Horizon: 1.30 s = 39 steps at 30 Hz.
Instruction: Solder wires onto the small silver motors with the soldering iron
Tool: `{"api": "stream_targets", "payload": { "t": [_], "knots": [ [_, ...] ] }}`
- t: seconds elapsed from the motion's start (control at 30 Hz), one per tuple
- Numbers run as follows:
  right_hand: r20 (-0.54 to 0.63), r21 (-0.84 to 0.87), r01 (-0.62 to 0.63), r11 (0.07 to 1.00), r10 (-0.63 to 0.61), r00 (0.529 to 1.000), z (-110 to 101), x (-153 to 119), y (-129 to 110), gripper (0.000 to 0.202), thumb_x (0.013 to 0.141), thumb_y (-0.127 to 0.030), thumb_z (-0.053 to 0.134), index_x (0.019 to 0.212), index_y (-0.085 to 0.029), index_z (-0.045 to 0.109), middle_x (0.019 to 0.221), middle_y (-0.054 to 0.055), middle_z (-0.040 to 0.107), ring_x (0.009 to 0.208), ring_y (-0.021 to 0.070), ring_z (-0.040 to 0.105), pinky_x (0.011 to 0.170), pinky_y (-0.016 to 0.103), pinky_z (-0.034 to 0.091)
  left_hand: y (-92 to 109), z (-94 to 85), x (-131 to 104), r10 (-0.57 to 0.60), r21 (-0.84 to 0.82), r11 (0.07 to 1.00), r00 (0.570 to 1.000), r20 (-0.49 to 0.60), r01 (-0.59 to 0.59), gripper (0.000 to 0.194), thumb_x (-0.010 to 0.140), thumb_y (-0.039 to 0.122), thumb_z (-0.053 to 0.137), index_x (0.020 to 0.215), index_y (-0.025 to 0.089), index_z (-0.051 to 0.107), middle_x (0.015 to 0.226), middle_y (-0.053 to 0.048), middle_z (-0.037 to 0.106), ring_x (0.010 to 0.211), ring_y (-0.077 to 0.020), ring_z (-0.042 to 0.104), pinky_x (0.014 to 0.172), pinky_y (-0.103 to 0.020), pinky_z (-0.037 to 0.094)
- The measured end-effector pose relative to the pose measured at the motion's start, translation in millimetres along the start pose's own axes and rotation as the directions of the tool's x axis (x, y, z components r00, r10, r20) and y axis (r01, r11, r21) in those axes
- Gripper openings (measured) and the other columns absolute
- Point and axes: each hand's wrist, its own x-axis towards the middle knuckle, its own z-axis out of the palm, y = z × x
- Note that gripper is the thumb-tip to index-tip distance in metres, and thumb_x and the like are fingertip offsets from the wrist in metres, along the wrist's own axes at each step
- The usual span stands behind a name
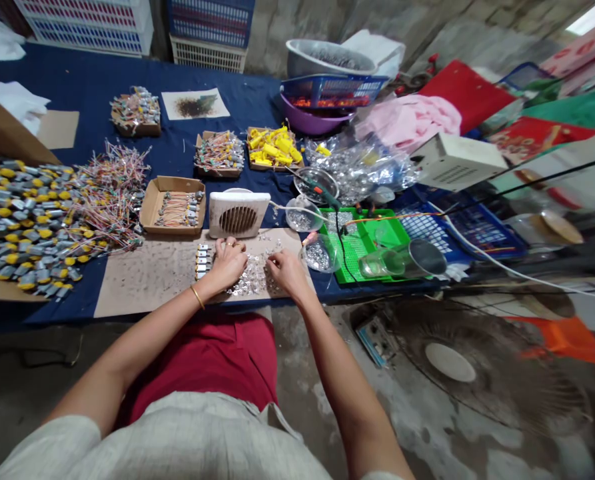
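Observation:
My left hand [228,262] rests, fingers curled down, at the right end of a short column of small silver motors [203,261] on the brown cardboard sheet [142,277]. What its fingertips hold is hidden. My right hand [283,268] has thumb and fingertips pressed together over scattered small metal parts [252,277]; anything between them is too small to make out. Just behind my left hand stands a white fan unit [239,215] with a brown grille. A clear bowl of small metal parts [319,253] sits right of my right hand.
Motors with yellow caps [22,227] are heaped at the left, beside tangled wires. A cardboard tray [173,227] holds wired motors. Yellow parts [276,147] fill a box behind. Green baskets [357,247] stand at the right, with cables across them.

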Motion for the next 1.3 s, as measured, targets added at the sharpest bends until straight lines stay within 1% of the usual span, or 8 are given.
{"api": "stream_targets", "payload": {
  "t": [0.2, 0.37, 0.43, 0.53, 0.7, 1.03, 1.2, 1.3],
  "knots": [
    [0.004, -0.012, -0.013, 1.0, 0.013, 1.0, 0, -3, 1, 0.022, 0.095, -0.028, 0.053, 0.095, -0.018, 0.072, 0.098, 0.009, 0.067, 0.092, 0.0185, 0.061, 0.08, 0.026, 0.041, -4, -0.3, 9, 0.192, 0.082, 0.977, 0.98, 0.051, -0.196, 0.029, 0.089, 0.009, 0.043, 0.089, 0.017, 0.071, 0.117, -0.014, 0.06, 0.116, -0.0297, 0.04, 0.103, -0.052, 0.023],
    [0.009, -0.035, -0.004, 0.999, 0.005, 1.0, -5, 0, -3, 0.022, 0.096, -0.027, 0.053, 0.098, -0.017, 0.072, 0.1, 0.01, 0.067, 0.091, 0.0193, 0.061, 0.079, 0.027, 0.041, -9, -10.4, 26, 0.29, 0.088, 0.949, 0.947, 0.139, -0.303, 0.025, 0.09, 0.015, 0.048, 0.087, 0.02, 0.072, 0.111, -0.013, 0.062, 0.114, -0.0294, 0.042, 0.099, -0.05, 0.025],
    [0.019, -0.043, 0.014, 0.999, -0.013, 1.0, -4, 0, -7, 0.022, 0.096, -0.027, 0.052, 0.098, -0.017, 0.072, 0.099, 0.01, 0.066, 0.09, 0.0193, 0.061, 0.078, 0.026, 0.04, -13, -16.7, 25, 0.234, 0.07, 0.968, 0.967, 0.106, -0.242, 0.024, 0.091, 0.017, 0.049, 0.088, 0.021, 0.073, 0.108, -0.012, 0.063, 0.112, -0.0293, 0.043, 0.097, -0.049, 0.026],
    [0.046, -0.049, 0.064, 0.997, -0.062, 0.997, 1, 1, -17, 0.023, 0.096, -0.028, 0.051, 0.098, -0.018, 0.072, 0.098, 0.009, 0.065, 0.088, 0.0187, 0.06, 0.076, 0.026, 0.04, -23, -23.6, 7, 0.043, 0.018, 0.999, 0.999, -0.017, -0.043, 0.024, 0.092, 0.022, 0.049, 0.093, 0.021, 0.073, 0.107, -0.012, 0.064, 0.109, -0.0287, 0.045, 0.095, -0.048, 0.027],
    [0.114, -0.058, 0.196, 0.979, -0.189, 0.975, 15, 5, -36, 0.024, 0.095, -0.029, 0.052, 0.09, -0.019, 0.072, 0.095, 0.008, 0.063, 0.081, 0.0167, 0.056, 0.07, 0.025, 0.038, -34, -23.7, -32, -0.175, -0.086, 0.982, 0.981, -0.082, 0.168, 0.02, 0.092, 0.027, 0.054, 0.091, 0.021, 0.073, 0.105, -0.009, 0.065, 0.108, -0.0274, 0.049, 0.097, -0.048, 0.025],
    [0.161, -0.105, 0.425, 0.899, -0.406, 0.9, 18, 13, -47, 0.024, 0.092, -0.018, 0.05, 0.082, -0.017, 0.072, 0.097, 0.012, 0.062, 0.095, 0.0231, 0.049, 0.081, 0.031, 0.037, -34, -20.6, -53, -0.199, -0.114, 0.975, 0.978, -0.068, 0.19, 0.021, 0.093, 0.029, 0.053, 0.095, 0.021, 0.072, 0.11, -0.01, 0.066, 0.112, -0.0278, 0.047, 0.098, -0.048, 0.024],
    [0.133, -0.123, 0.412, 0.903, -0.397, 0.908, 23, 10, -45, 0.027, 0.095, -0.017, 0.045, 0.087, -0.015, 0.07, 0.097, 0.012, 0.062, 0.092, 0.0218, 0.049, 0.08, 0.03, 0.037, -30, -15.8, -61, -0.212, -0.149, 0.969, 0.974, -0.076, 0.199, 0.02, 0.093, 0.029, 0.053, 0.094, 0.021, 0.072, 0.109, -0.01, 0.066, 0.113, -0.0277, 0.047, 0.097, -0.048, 0.025],
    [0.092, -0.135, 0.363, 0.922, -0.353, 0.931, 22, 7, -42, 0.027, 0.096, -0.019, 0.043, 0.089, -0.016, 0.069, 0.098, 0.011, 0.061, 0.093, 0.0212, 0.05, 0.081, 0.029, 0.037, -29, -15.0, -53, -0.232, -0.149, 0.964, 0.97, -0.07, 0.22, 0.02, 0.092, 0.028, 0.053, 0.092, 0.021, 0.072, 0.107, -0.01, 0.066, 0.109, -0.028, 0.048, 0.095, -0.048, 0.027]
  ]
}}
